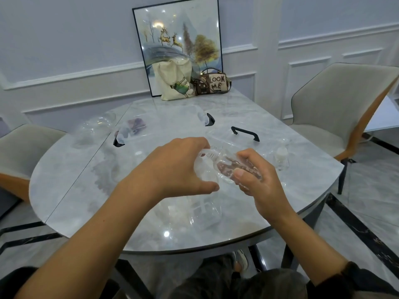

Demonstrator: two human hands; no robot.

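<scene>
in the right hand (262,183), half-hidden clear bottle (223,168)

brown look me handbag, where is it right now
Head view: the brown handbag stands at the far edge of the grey marble table, just right of the cream canvas tote bag, before the framed deer picture.

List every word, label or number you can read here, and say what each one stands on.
"LOOK ME": on the front patch of the small brown handbag, "LOOK" above "ME".
Cream tote bag: only a cartoon print; any lettering is too blurred to read.
Clear plastic container, held by the left hand and the right hand: no label or text to be seen.
Framed picture: no words.
</scene>
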